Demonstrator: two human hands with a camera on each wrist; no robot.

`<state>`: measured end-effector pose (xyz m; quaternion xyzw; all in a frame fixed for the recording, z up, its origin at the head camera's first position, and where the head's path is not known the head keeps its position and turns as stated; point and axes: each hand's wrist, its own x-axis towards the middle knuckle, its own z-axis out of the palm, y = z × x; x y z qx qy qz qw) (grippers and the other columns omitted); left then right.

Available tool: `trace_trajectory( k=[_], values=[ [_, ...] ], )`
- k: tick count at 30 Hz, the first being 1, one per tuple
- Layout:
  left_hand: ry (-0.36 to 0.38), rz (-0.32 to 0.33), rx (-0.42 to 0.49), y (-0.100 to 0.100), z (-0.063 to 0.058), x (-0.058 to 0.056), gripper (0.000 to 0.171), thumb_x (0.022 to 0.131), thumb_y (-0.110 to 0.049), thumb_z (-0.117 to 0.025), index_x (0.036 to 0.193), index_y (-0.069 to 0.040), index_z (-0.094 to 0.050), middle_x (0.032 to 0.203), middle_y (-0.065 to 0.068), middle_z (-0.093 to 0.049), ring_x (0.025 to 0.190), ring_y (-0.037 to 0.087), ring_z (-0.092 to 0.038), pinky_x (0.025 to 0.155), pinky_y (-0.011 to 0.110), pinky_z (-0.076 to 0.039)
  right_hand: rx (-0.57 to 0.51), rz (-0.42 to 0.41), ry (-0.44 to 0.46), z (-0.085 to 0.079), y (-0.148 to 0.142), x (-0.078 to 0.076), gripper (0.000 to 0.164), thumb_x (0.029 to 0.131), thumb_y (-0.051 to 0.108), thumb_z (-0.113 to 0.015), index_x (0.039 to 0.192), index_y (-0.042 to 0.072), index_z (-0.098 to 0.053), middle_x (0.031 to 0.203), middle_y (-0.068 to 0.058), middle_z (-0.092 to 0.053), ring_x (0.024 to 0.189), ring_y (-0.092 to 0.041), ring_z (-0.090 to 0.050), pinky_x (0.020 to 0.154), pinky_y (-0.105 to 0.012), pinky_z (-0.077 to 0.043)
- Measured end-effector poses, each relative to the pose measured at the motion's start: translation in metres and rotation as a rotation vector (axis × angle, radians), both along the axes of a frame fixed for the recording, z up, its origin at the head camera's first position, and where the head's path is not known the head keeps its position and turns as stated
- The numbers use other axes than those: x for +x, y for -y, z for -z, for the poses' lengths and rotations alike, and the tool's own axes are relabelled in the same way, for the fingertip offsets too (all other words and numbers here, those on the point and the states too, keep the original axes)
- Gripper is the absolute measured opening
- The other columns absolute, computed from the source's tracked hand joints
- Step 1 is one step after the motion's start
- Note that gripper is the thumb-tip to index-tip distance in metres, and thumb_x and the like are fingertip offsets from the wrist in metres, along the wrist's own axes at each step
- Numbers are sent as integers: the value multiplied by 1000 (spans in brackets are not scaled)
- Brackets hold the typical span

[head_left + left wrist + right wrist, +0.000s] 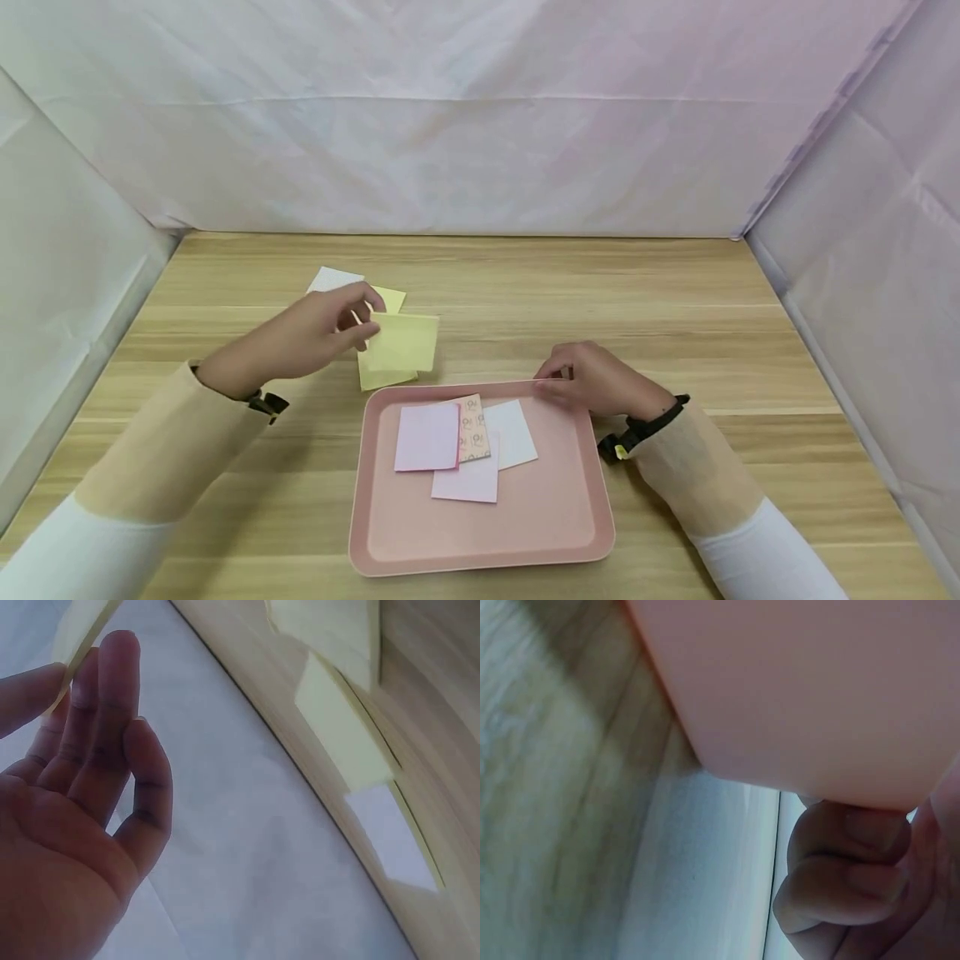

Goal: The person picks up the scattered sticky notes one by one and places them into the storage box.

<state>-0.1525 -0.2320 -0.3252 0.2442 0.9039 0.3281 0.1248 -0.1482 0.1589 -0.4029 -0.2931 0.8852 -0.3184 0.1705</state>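
My left hand (315, 333) pinches a yellow sticky note pad (405, 343) between thumb and fingers, above the table just beyond the tray's far left corner. The left wrist view shows this pad (81, 634) edge-on at the fingertips. Under and behind it on the table lie another yellow pad (390, 297), one more yellow pad (384, 382) and a white pad (333, 279). My right hand (603, 379) holds the pink tray (555, 517) at its far right corner. In the right wrist view curled fingers (840, 892) press against the tray's wall (795, 697).
In the tray lie a lilac pad (427, 437) with a pink edge, a beige patterned pad (474, 429), a pale pink pad (468, 483) and a white pad (513, 433), overlapping. White cloth walls (480, 167) enclose the wooden table (675, 292) at the back and sides.
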Motion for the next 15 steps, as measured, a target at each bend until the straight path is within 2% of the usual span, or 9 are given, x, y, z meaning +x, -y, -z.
trace_trajectory(
  k=[2,6,11,15],
  values=[
    [2,32,-15,-9,2,3,15,100,-11,-59,115,-11,-55,85,0,-70,75,18,-68,66,30,-54,1,2,0,1,-1,0,9,93,20,-71,94,23,-79,88,8,-68,78,-8,-57,69,-26,-48],
    [0,85,-32,-24,3,10,15,100,-12,-60,114,-15,-56,86,-5,-70,76,13,-68,69,30,-53,-2,-1,-11,1,-2,0,9,94,21,-71,94,23,-79,89,8,-68,80,-8,-59,71,-27,-49],
    [38,133,-33,-39,3,16,15,100,-15,-60,115,-17,-56,87,-5,-69,79,16,-68,72,30,-54,-4,-7,-28,2,-2,-1,9,94,21,-71,94,23,-79,89,9,-69,81,-7,-59,72,-27,-49],
    [26,182,-49,-49,5,20,16,100,-16,-61,115,-18,-57,88,-8,-69,82,13,-67,74,29,-54,1,-8,-27,2,-3,-1,9,94,22,-71,94,24,-79,90,9,-69,81,-7,-60,72,-27,-49]
  ],
)
